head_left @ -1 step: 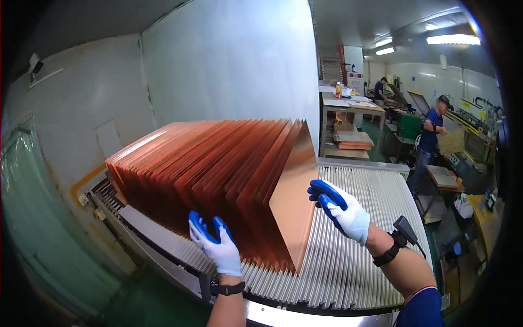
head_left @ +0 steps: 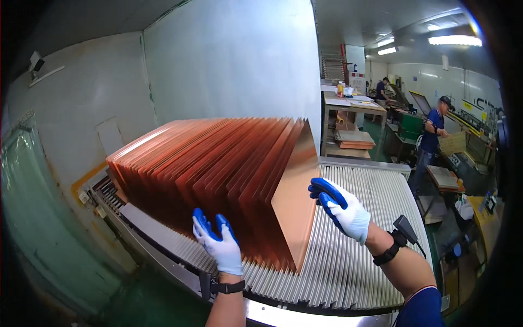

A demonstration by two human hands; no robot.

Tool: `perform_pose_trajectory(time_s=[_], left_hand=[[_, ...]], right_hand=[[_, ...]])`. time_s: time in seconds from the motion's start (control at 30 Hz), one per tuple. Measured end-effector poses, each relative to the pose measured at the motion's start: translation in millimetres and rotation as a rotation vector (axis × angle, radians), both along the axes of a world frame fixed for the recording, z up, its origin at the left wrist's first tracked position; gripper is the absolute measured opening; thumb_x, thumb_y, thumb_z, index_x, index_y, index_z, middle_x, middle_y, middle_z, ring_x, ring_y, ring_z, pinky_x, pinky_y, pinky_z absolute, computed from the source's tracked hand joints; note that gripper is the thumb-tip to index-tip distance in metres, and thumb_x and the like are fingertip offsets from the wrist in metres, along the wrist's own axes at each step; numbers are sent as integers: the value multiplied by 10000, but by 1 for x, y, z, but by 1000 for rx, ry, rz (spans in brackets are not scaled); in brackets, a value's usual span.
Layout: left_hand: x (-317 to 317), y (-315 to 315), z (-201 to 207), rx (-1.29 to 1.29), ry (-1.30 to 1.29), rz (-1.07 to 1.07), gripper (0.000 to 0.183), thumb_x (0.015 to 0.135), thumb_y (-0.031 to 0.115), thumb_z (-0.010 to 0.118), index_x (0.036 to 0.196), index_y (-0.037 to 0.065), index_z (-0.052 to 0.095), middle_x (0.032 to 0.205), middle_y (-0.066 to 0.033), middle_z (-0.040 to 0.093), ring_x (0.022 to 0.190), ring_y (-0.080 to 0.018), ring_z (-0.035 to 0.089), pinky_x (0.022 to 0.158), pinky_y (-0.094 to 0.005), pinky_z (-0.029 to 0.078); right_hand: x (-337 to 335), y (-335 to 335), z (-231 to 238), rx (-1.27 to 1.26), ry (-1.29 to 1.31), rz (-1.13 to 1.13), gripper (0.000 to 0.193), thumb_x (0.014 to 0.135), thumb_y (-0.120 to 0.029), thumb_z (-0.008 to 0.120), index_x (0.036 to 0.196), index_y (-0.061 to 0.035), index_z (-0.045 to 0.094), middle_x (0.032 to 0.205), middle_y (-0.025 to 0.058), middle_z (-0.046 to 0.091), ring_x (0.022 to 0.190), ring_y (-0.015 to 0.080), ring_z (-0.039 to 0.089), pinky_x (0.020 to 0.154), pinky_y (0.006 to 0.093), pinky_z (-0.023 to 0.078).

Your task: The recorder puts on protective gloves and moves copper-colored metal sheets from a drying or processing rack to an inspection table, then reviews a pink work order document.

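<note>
- Copper sheets point(head_left: 212, 169) stand upright on the ribbed rack point(head_left: 359, 229), at 12 o'clock from the left hand point(head_left: 219, 242).
- Left fingers close together, thumb spread.
- Right hand point(head_left: 343, 210): sheets at its 10 o'clock; fingers together, thumb slightly apart.

Sheets point(head_left: 218, 163): centre of the frame, standing on the slatted bed point(head_left: 343, 261)
Left hand point(head_left: 217, 240): lower centre, before the sheets
Right hand point(head_left: 340, 210): right of centre, beside the sheets' right end, over the bed
Wall point(head_left: 234, 65): upper centre, behind the sheets
Worktable point(head_left: 354, 108): upper right, behind the bed
Co-worker point(head_left: 430, 131): right, beyond the bed
</note>
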State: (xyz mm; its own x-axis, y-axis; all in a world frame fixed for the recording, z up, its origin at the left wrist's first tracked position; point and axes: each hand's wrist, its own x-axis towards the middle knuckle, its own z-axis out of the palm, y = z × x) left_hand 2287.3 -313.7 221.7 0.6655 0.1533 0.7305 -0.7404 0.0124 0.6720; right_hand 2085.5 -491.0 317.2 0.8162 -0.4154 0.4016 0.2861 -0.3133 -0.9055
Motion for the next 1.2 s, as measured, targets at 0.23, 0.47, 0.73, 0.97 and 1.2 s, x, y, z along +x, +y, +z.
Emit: perform_pose_trajectory(time_s=[0.23, 0.47, 0.73, 0.97, 1.2], left_hand=[[14, 12, 7, -142, 142, -218, 446, 921, -39, 448, 1365, -24, 405, 1310, -112, 478, 1216, -245, 478, 1043, -349, 365], [-5, 5, 16, 197, -139, -134, 332, 889, 22, 517, 1214, -43, 504, 1321, -155, 444, 1227, -282, 451, 1042, -388, 358], [-49, -26, 11, 316, -64, -402, 999, 731, 279, 786, 1448, -19, 157, 1458, -211, 272, 1341, -352, 311, 1107, -455, 250], [-57, -40, 11, 400, 7, -189, 889, 757, 115, 701, 1434, -46, 148, 1397, -261, 303, 1288, -395, 337, 1082, -479, 240], [-51, -47, 8, 349, -20, -128, 759, 776, 164, 699, 1371, -54, 281, 1295, -237, 419, 1174, -381, 414, 989, -486, 315]], right_hand=[[48, 1, 2, -621, -104, -316, 548, 893, -303, 620, 1343, -36, 456, 1326, 193, 497, 1248, 343, 457, 1064, 394, 350], [97, 15, 25, -995, -295, -252, 574, 858, -295, 600, 1351, -50, 438, 1364, 195, 444, 1289, 386, 385, 1092, 477, 276], [132, 9, 22, -1079, -332, -175, 407, 838, -234, 566, 1201, -48, 563, 1229, 174, 552, 1256, 367, 421, 1097, 520, 245], [150, 7, 26, -1020, -576, -101, 184, 757, -232, 599, 634, -95, 591, 600, 84, 539, 639, 301, 514, 673, 398, 407], [160, 3, 30, -1059, -515, -90, 300, 739, -263, 636, 521, -105, 504, 528, 103, 476, 534, 307, 477, 552, 396, 365]])
